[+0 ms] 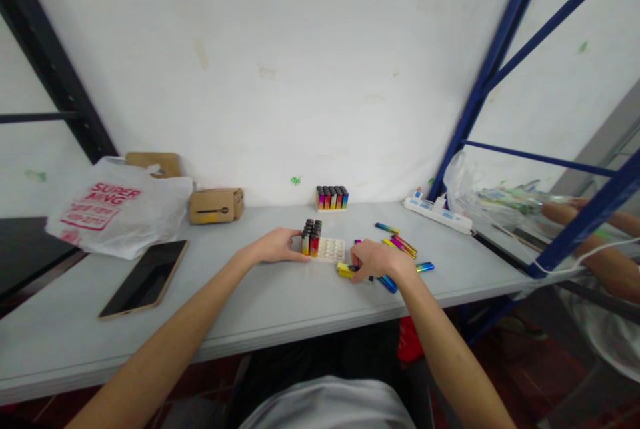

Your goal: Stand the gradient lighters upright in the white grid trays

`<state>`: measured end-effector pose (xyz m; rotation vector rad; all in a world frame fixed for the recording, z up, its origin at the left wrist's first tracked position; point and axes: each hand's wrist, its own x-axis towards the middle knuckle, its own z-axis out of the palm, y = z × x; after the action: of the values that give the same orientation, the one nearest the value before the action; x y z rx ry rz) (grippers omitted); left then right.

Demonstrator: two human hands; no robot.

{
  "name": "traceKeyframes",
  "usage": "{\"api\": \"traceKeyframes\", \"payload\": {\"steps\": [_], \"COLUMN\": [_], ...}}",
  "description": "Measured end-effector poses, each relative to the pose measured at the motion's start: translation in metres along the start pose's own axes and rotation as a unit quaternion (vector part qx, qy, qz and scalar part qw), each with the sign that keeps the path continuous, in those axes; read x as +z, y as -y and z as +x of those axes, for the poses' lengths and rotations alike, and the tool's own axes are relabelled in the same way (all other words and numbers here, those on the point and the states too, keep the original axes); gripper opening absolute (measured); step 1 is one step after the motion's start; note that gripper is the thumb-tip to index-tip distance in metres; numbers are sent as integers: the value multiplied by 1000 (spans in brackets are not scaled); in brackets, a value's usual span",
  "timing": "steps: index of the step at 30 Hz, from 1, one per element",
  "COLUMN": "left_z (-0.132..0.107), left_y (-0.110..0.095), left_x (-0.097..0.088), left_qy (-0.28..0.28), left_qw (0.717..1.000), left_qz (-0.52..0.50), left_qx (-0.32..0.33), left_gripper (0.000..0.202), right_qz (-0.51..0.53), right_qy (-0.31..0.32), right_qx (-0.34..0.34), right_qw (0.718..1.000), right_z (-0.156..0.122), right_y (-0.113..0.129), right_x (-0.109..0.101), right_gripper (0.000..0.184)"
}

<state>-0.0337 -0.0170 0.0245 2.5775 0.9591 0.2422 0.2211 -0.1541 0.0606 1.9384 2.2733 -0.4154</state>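
Observation:
Several lighters (314,242) stand upright with black tops in the left part of a white holed tray (333,250); bare holes show in its right part. My left hand (279,245) is closed around the tray's left end, fingers and thumb against the lighters there. Just right of the tray, my right hand (375,259) is closed on a yellow lighter (345,270) that points left. The hand hides part of it, and whether a second one is held I cannot tell. Shiny multicoloured lighters (400,245) lie scattered on the table around and beyond this hand.
A full tray of lighters (332,198) stands against the wall. A power strip (439,213) lies at the back right, by a blue rack post (470,109). To the left are a phone (145,279), a cardboard box (216,206) and a plastic bag (120,205). Another person's arm (605,255) shows at right.

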Motion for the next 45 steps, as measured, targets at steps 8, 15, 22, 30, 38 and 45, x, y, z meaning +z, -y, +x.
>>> {"api": "traceKeyframes", "payload": {"steps": [8,15,22,30,38,45], "left_z": [-8,-9,-10,-6,-1,1], "left_y": [15,22,11,-10,-25,-24], "left_x": [-15,-13,-7,8,19,19], "left_qy": [13,21,26,1,-23,-21], "left_qw": [999,999,1000,1000,999,999], "left_qz": [-23,-10,-8,-24,-5,-20], "left_qx": [-37,-29,-12,8,22,28], "left_gripper": [78,76,75,71,74,75], "right_qz": [14,-8,-7,9,86,203], "right_qy": [-9,-57,-114,-146,-266,-258], "right_qx": [36,68,101,119,18,-114], "right_qw": [999,996,988,982,960,938], "right_z": [10,33,44,45,39,35], "right_y": [-26,-44,-48,-46,-49,-51], "right_x": [0,5,10,9,-1,-4], "right_gripper": [41,37,41,38,42,37]}}
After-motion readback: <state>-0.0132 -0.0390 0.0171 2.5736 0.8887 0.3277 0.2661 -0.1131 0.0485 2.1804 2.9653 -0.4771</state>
